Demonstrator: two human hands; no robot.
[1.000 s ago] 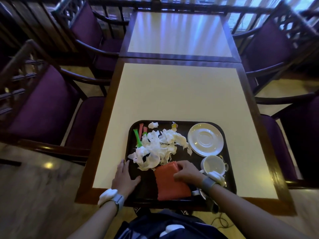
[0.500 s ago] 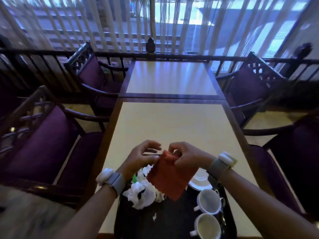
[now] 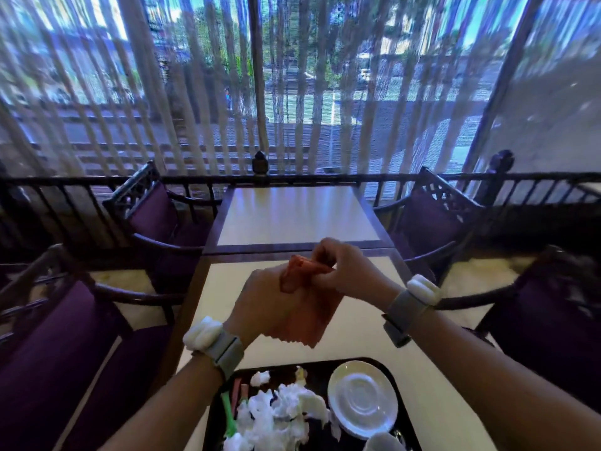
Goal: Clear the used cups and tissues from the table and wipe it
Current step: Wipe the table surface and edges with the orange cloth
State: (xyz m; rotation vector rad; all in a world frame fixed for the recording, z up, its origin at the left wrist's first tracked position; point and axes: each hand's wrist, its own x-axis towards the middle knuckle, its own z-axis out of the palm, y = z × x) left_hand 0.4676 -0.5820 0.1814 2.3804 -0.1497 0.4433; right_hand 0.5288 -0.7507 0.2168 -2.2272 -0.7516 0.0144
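Left hand [image 3: 260,304] and right hand [image 3: 348,270] both grip orange cloth [image 3: 309,317], held above bench [image 3: 357,340] between tray [image 3: 318,366] at near edge and far edge.

Bare desk [image 3: 367,336] open toward 12 o'clock, left hand [image 3: 260,301] and right hand [image 3: 344,265] holding a cloth [image 3: 312,317] above its middle, tray [image 3: 385,365] at 6 o'clock crowded with tissues [image 3: 283,415], saucer [image 3: 362,398] and cup [image 3: 383,443], chairs [image 3: 48,353] hemming 9 and 3 o'clock, railing [image 3: 325,177] closing 12 o'clock behind the far desk [image 3: 292,216].
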